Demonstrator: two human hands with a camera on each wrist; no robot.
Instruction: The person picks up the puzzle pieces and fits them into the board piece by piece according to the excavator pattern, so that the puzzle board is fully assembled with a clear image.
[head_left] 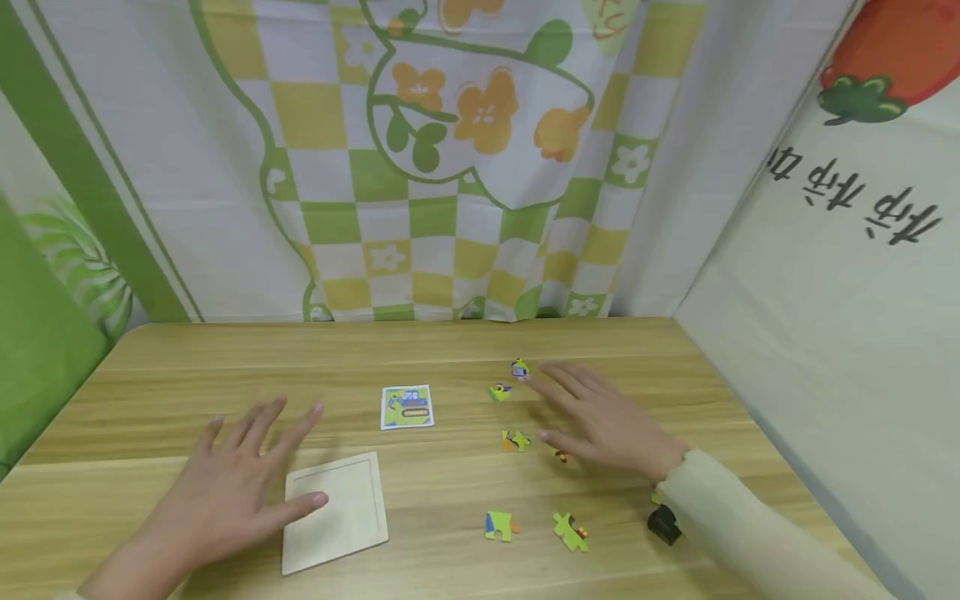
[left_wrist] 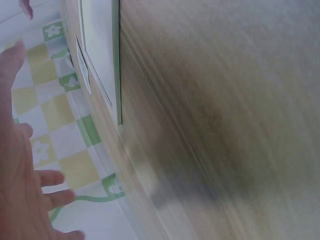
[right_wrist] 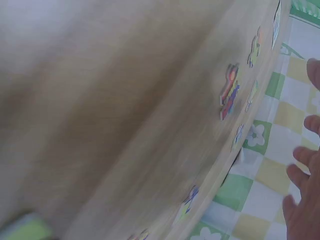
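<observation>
My left hand is spread above the left side of a pale wooden puzzle tray, its thumb overlapping the tray in the head view. Nothing is in its grasp. My right hand hovers over the right half of the table, fingers extended and holding nothing. Close to its fingertips lie small puzzle pieces, one purple and green, another green with an orange edge. A red-and-yellow puzzle piece shows in the right wrist view. Partly under the right hand sits a dark orange piece.
A square picture card with a blue excavator lies behind the tray. Nearer the front are a green-and-blue puzzle piece and a green one. By the right sleeve is a small black object. A checkered curtain hangs behind the table.
</observation>
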